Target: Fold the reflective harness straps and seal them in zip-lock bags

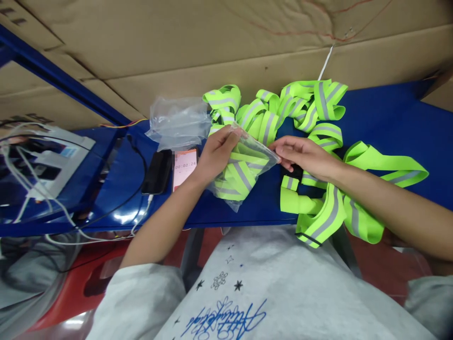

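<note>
A clear plastic bag with folded neon-yellow reflective straps inside lies on the blue table. My left hand grips the bag's upper left edge, fingers closed on the plastic. My right hand pinches the bag's right corner between thumb and fingers. A loose heap of the same neon-yellow straps with grey reflective bands spreads behind and to the right of my hands, and some of it hangs over the table's front edge.
A stack of empty clear bags lies to the left of the straps. A black phone and a second phone showing a timer lie beside it, with cables. Cardboard stands behind the table. White boxes and wires sit far left.
</note>
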A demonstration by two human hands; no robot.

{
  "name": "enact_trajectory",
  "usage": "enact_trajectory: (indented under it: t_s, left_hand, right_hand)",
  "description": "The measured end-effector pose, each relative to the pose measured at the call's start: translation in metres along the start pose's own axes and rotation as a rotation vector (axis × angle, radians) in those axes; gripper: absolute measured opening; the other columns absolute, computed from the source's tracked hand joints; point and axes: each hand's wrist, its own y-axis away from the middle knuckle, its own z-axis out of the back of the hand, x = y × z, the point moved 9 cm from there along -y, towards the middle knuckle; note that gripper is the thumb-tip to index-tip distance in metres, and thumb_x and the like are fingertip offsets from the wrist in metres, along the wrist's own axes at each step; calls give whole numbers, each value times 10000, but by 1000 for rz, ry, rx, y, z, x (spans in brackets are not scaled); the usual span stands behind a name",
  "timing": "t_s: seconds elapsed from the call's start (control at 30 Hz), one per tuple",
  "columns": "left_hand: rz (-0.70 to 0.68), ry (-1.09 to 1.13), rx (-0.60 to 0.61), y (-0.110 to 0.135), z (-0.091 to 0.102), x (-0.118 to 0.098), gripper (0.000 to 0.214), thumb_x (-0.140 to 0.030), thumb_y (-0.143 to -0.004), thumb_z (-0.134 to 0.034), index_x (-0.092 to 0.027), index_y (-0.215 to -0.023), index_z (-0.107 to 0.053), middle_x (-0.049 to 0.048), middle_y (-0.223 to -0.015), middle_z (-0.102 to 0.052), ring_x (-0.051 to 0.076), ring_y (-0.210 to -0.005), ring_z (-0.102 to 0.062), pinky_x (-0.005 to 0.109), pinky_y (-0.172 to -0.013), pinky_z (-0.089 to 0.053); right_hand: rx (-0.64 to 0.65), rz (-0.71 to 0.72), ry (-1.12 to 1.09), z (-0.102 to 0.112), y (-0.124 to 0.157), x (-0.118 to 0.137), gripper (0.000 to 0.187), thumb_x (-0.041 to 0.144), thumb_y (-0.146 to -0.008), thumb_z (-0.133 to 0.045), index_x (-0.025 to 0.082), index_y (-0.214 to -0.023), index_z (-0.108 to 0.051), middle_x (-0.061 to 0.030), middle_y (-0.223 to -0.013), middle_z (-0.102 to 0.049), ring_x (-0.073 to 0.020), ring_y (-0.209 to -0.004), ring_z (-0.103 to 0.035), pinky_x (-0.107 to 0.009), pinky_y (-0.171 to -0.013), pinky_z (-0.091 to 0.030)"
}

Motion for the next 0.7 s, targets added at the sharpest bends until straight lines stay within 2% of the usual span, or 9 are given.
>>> enact_trajectory:
  t_s: [0.13, 0.27, 0.4, 0.53, 0.7]
  left_hand:
    - [-12, 55, -79, 0, 7, 7, 500, -714, -954, -606, -221, -906, -677, 18, -846, -620, 159, -792, -595, 296, -783, -511]
    - [-45, 59, -180, 0, 16, 11, 508, -716, -961, -586, -222, -857, -643, 16, -829, -583, 159, -799, -582, 298, -811, -506]
    - [-62, 114, -258, 2, 23, 10, 482, -684, -974, -596, -222, -835, -618, 28, -856, -644, 177, -865, -625, 316, -893, -512]
    - [-73, 153, -254, 6, 21, 3, 412, -604, -1048, -519, -245, -861, -593, 35, -859, -706, 196, -913, -669, 364, -965, -526]
    - [-101, 130, -225, 12, 13, -6, 370, -547, -1085, -473, -257, -878, -574, 34, -853, -713, 198, -864, -655, 371, -915, -516]
  right_hand:
    - [-25, -56, 60, 1, 1, -6, 424, 549, -761, -903, 174, -860, -732, -7, -702, -655, -89, -580, -549, -225, -506, -446]
    - [-106, -77, -6, 5, 2, -7, 453, 539, -709, -943, 166, -844, -725, -17, -726, -669, -96, -588, -579, -220, -479, -454]
    - [-140, -76, -28, 8, 2, -7, 387, 456, -735, -944, 163, -858, -724, -26, -756, -688, -99, -593, -596, -216, -468, -464]
    - [-135, -44, -44, 8, 1, -5, 345, 437, -786, -909, 176, -917, -724, -25, -795, -695, -94, -597, -581, -213, -456, -458]
    - [-130, -6, -6, 6, 3, 0, 330, 451, -813, -883, 171, -864, -715, -12, -732, -665, -84, -568, -545, -211, -455, -444]
